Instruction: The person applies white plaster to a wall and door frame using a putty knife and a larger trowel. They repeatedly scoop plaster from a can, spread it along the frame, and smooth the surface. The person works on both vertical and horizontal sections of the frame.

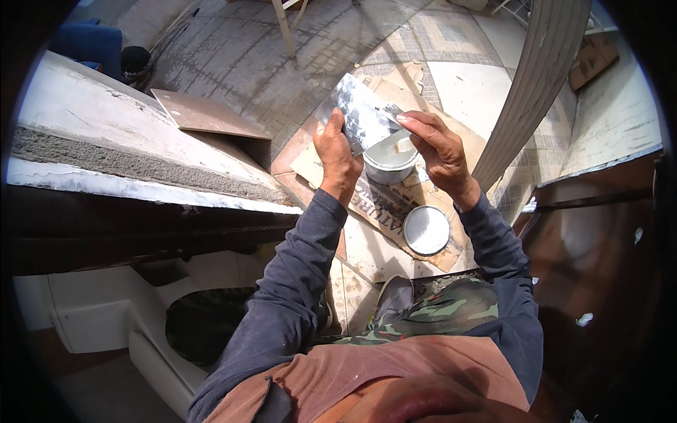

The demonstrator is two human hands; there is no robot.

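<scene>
My left hand [337, 151] grips a shiny rectangular metal plate [360, 113], smeared with white material, by its left side. My right hand [441, 151] is closed at the plate's right edge on what looks like a small metal scraper [393, 111], mostly hidden by the fingers. Below both hands stands an open bucket [388, 173] with pale material inside. A round white lid [427, 230] lies nearer me on flattened cardboard [448, 257].
A rough white ledge [106, 155] with a leaning board [204, 113] runs along the left. A weathered wooden post [536, 70] rises at the right, beside a dark brown panel [599, 268]. Chair legs [285, 28] stand at the back; my feet [391, 299] are below.
</scene>
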